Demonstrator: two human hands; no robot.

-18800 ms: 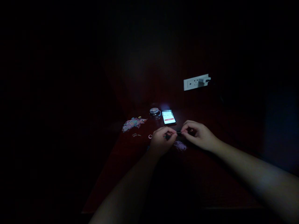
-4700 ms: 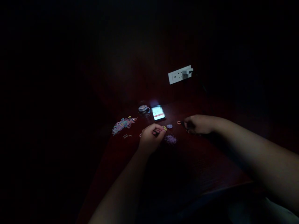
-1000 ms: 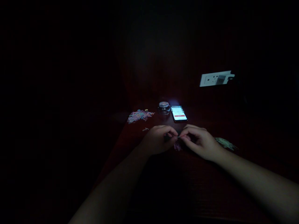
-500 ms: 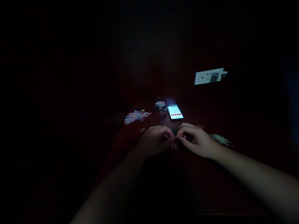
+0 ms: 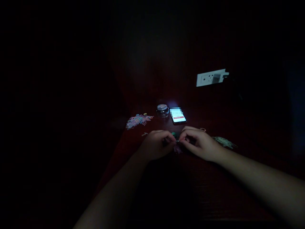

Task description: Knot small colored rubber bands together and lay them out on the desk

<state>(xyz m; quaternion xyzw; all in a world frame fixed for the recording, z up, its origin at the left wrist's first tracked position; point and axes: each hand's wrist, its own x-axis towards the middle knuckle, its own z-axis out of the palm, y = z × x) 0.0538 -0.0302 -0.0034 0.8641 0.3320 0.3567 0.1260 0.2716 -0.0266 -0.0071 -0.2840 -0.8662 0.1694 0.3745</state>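
Observation:
In the head view my left hand (image 5: 157, 143) and my right hand (image 5: 199, 142) meet over the dark red table, each in a pinch. A small pale rubber band (image 5: 177, 141) is stretched short between the two sets of fingertips; its full shape is too small to make out. Just below the fingers lies a little heap of pink-purple rubber bands (image 5: 177, 149). A green band (image 5: 174, 134) shows behind the fingertips. Pale rubber bands (image 5: 224, 142) are piled beyond my right wrist, and a single orange-ish band (image 5: 202, 129) lies behind that hand.
Mixed coloured rubber bands (image 5: 138, 121) form a pile at the table's left edge. A few loose bands (image 5: 144, 134) lie nearer my left hand. Behind stand a round clear jar (image 5: 163, 111) and a lit phone (image 5: 178, 117). A wall socket (image 5: 206, 78) holds a plug. The surroundings are very dark.
The hands have parted very slightly at the fingertips, so more of the pale band and the green band shows. The whole view has shifted a little; the table items stay put.

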